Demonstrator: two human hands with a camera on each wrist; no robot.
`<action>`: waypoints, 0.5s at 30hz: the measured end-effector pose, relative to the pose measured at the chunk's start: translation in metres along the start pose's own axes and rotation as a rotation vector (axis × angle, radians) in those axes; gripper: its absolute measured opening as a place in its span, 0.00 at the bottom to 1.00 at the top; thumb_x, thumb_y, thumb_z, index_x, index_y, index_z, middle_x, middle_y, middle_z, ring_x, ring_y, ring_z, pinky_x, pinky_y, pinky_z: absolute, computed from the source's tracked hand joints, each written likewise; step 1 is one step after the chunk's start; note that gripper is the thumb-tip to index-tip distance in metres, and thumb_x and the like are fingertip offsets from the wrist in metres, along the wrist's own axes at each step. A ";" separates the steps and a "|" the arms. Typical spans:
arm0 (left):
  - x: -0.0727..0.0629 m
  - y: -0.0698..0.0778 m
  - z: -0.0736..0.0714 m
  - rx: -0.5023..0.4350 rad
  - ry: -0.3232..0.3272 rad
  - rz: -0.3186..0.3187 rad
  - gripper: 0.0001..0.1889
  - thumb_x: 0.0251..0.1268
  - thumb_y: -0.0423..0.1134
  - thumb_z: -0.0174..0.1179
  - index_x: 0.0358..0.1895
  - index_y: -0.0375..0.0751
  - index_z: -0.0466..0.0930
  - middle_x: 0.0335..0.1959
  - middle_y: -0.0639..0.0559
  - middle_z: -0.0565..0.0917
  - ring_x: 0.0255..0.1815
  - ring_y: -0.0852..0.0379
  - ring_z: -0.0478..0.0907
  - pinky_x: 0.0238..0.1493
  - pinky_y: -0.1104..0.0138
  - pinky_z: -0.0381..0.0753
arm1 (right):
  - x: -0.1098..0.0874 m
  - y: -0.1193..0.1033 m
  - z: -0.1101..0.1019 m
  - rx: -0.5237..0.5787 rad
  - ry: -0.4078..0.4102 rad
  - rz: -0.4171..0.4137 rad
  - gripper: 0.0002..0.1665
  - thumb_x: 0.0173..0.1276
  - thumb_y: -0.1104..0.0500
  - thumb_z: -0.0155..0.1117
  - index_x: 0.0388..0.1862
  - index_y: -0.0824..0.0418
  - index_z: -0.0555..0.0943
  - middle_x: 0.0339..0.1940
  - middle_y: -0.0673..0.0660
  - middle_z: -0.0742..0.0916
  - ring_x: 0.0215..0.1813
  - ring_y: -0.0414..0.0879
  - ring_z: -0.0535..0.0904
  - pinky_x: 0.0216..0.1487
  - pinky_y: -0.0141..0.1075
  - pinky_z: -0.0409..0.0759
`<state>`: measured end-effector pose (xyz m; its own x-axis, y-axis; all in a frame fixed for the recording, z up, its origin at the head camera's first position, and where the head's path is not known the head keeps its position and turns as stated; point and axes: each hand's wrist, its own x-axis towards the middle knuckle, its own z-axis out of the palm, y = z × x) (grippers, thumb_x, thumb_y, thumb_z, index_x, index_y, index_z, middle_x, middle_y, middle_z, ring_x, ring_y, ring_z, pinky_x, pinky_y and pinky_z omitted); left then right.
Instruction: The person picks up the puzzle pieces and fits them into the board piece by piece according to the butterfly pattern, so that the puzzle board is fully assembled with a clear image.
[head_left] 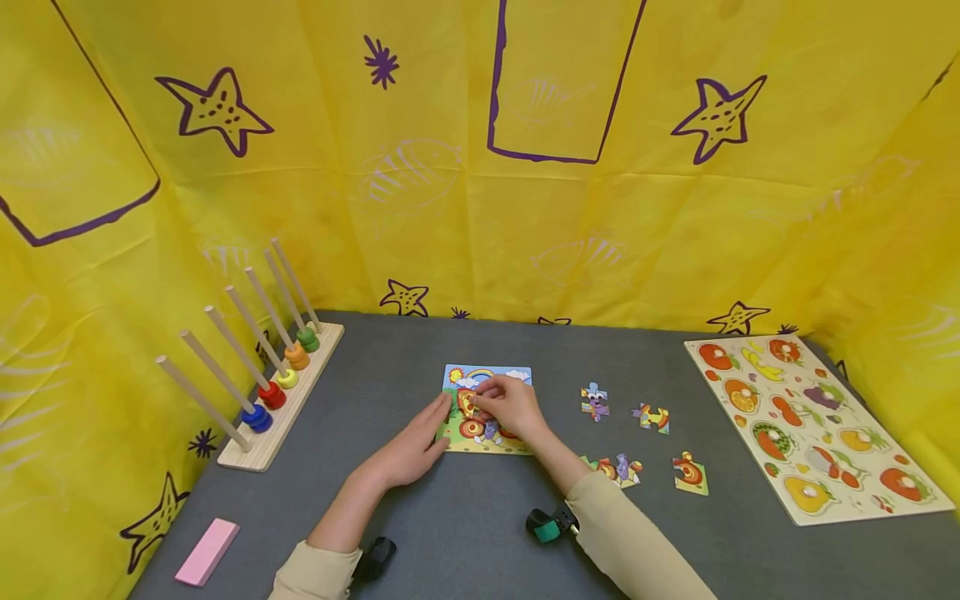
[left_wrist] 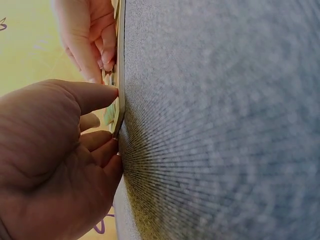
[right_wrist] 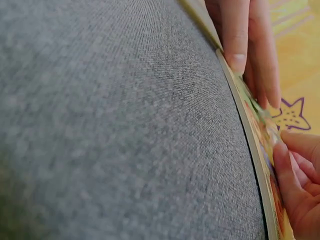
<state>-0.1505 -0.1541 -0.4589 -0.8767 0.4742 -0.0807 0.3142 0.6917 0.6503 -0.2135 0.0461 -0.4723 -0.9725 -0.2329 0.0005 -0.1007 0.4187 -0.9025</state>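
A picture puzzle board (head_left: 487,447) with a rainbow, a sun and orange wheels lies on the dark table. My left hand (head_left: 411,446) rests at the board's left side, fingers fairly straight. In the left wrist view its thumb (left_wrist: 97,96) touches the board's edge. Over the board, my right hand (head_left: 513,406) pinches a small red and yellow puzzle piece (head_left: 466,403) at the upper left of the picture. The right wrist view shows the thumb and forefinger (right_wrist: 286,167) low over the picture, by the left fingertips. Most of the piece is hidden there.
Loose puzzle pieces lie right of the board: a purple one (head_left: 595,402), a rainbow one (head_left: 654,418), a wheel one (head_left: 691,475) and one (head_left: 622,471) partly behind the right forearm. A fruit board (head_left: 798,483) lies far right. At left stand a peg rack (head_left: 315,358) and a pink block (head_left: 207,552).
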 end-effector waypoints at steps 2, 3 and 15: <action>0.000 0.000 0.000 0.002 -0.002 0.003 0.32 0.76 0.34 0.49 0.76 0.29 0.48 0.77 0.33 0.47 0.77 0.38 0.46 0.71 0.46 0.53 | 0.001 0.000 0.001 -0.022 -0.001 -0.003 0.07 0.63 0.62 0.71 0.37 0.65 0.85 0.24 0.52 0.85 0.21 0.41 0.82 0.25 0.33 0.80; 0.000 0.000 0.000 0.006 -0.002 0.006 0.31 0.76 0.34 0.49 0.76 0.29 0.49 0.77 0.32 0.47 0.76 0.37 0.47 0.71 0.46 0.53 | 0.001 0.000 0.001 -0.031 0.000 -0.005 0.07 0.63 0.62 0.71 0.37 0.65 0.85 0.23 0.52 0.85 0.20 0.40 0.82 0.25 0.32 0.80; 0.000 0.000 0.000 0.043 -0.005 0.034 0.28 0.76 0.34 0.48 0.74 0.27 0.54 0.76 0.30 0.49 0.76 0.35 0.47 0.70 0.45 0.54 | 0.002 -0.003 0.005 -0.123 0.031 -0.039 0.06 0.61 0.62 0.72 0.33 0.63 0.84 0.21 0.50 0.83 0.19 0.37 0.78 0.22 0.30 0.76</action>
<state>-0.1500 -0.1538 -0.4587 -0.8636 0.5002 -0.0631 0.3590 0.6981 0.6196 -0.2144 0.0400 -0.4717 -0.9731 -0.2250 0.0497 -0.1620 0.5145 -0.8421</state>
